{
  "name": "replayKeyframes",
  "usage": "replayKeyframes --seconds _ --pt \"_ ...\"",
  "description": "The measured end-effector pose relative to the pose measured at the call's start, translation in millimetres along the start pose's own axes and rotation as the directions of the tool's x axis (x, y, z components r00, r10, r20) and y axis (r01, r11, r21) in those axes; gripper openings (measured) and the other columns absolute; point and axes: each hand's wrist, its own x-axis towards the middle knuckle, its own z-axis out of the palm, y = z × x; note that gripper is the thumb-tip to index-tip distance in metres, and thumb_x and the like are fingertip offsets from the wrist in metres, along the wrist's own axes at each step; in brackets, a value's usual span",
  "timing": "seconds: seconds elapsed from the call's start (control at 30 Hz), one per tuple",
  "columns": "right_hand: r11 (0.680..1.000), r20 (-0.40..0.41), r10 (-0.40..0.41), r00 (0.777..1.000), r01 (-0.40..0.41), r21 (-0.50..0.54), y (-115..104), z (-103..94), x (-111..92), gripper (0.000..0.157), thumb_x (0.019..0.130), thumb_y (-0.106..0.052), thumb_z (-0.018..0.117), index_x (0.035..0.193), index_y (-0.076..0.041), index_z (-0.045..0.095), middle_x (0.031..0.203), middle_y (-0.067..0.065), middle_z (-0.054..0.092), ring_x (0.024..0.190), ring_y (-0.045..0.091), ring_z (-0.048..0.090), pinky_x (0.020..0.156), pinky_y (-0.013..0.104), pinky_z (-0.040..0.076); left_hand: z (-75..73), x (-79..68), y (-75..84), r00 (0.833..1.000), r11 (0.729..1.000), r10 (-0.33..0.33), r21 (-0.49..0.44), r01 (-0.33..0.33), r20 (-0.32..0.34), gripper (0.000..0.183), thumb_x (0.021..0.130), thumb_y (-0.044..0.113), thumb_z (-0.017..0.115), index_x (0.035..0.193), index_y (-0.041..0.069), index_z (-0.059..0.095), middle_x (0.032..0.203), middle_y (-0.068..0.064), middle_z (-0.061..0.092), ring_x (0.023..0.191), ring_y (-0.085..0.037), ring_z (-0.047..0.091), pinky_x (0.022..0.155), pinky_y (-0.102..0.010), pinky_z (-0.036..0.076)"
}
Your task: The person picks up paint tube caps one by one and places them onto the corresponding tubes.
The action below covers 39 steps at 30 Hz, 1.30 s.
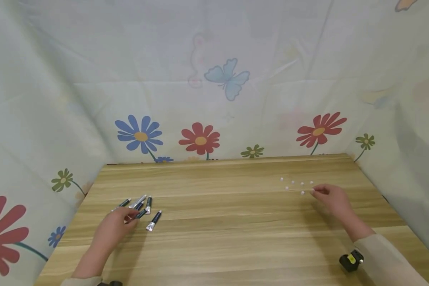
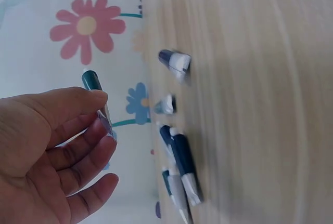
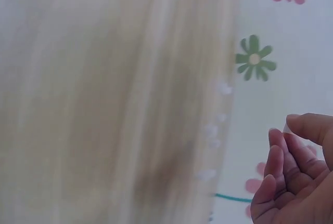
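My left hand (image 1: 112, 228) pinches a small paint tube with a dark green label (image 2: 91, 80) between thumb and fingers, held above the table. Near that hand lie several similar tubes: one dark blue and silver (image 1: 154, 220) to the right, another dark green (image 1: 149, 203) behind it, and a loose bunch of tubes (image 2: 183, 161) close together. On the table's right side, my right hand (image 1: 334, 200) pinches a tiny white piece (image 3: 286, 129) between thumb and index fingertip. Several more tiny white pieces (image 1: 302, 183) lie scattered just left of it; their exact kind is too small to tell.
A wood-grain table (image 1: 221, 246) lies under both hands. Around its back and sides hangs a pale cloth (image 1: 264, 119) printed with flowers and a butterfly. A black device with a yellow label (image 1: 350, 260) sits at the right wrist.
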Motion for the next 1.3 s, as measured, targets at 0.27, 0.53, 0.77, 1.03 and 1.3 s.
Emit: replayKeyframes --seconds 0.27,0.53,0.77,1.03,1.3 --pt "0.999 0.003 -0.035 0.999 0.035 0.017 -28.7 -5.7 -11.0 0.044 0.103 -0.029 0.061 0.126 0.008 0.064 0.125 0.032 0.066 0.115 0.048 0.062 0.093 0.057 0.056 -5.3 0.9 26.3 0.999 0.999 0.044 -0.019 -0.045 -0.031 0.023 0.090 0.012 0.075 0.110 -0.001 0.074 0.096 -0.010 0.072 0.085 -0.021 0.067 0.072 -0.040 0.054" --pt "0.998 0.031 -0.038 0.999 0.036 0.060 -58.3 -6.9 -20.3 0.043 0.102 -0.033 0.063 0.125 0.004 0.066 0.122 0.027 0.069 0.110 0.040 0.064 0.093 0.051 0.057 -7.4 2.1 51.1 0.995 0.994 0.093 -0.055 -0.095 -0.045 0.020 0.091 0.013 0.074 0.109 0.004 0.075 0.100 -0.009 0.075 0.091 -0.027 0.069 0.072 -0.040 0.054" --pt "0.994 0.040 -0.080 0.996 0.077 0.078 -82.1 -4.3 -25.8 0.041 0.101 -0.032 0.065 0.123 0.002 0.068 0.119 0.024 0.070 0.104 0.033 0.064 0.083 0.037 0.056 -6.2 5.5 76.6 0.993 0.987 0.102 -0.121 -0.109 -0.060 0.021 0.091 0.011 0.075 0.112 0.005 0.075 0.101 -0.009 0.075 0.085 -0.022 0.066 0.065 -0.029 0.046" --pt "0.981 0.047 -0.130 0.990 0.121 0.152 -107.0 5.7 -34.0 0.035 0.099 -0.029 0.069 0.119 0.000 0.071 0.107 0.017 0.073 0.092 0.023 0.060 0.072 0.026 0.049 0.8 9.7 100.6 0.992 0.981 0.108 -0.157 -0.118 -0.068 0.021 0.093 0.013 0.074 0.112 0.006 0.075 0.105 -0.010 0.075 0.097 -0.028 0.069 0.080 -0.040 0.054" --pt "0.970 0.048 -0.149 0.988 0.136 0.203 -126.0 14.8 -42.2 0.035 0.098 -0.031 0.071 0.119 -0.003 0.072 0.105 0.014 0.074 0.088 0.020 0.058 0.068 0.025 0.049 8.8 10.7 124.2 0.989 0.959 0.106 -0.250 -0.129 -0.105 0.021 0.093 0.012 0.075 0.113 0.006 0.075 0.105 -0.009 0.074 0.101 -0.027 0.069 0.094 -0.053 0.056"
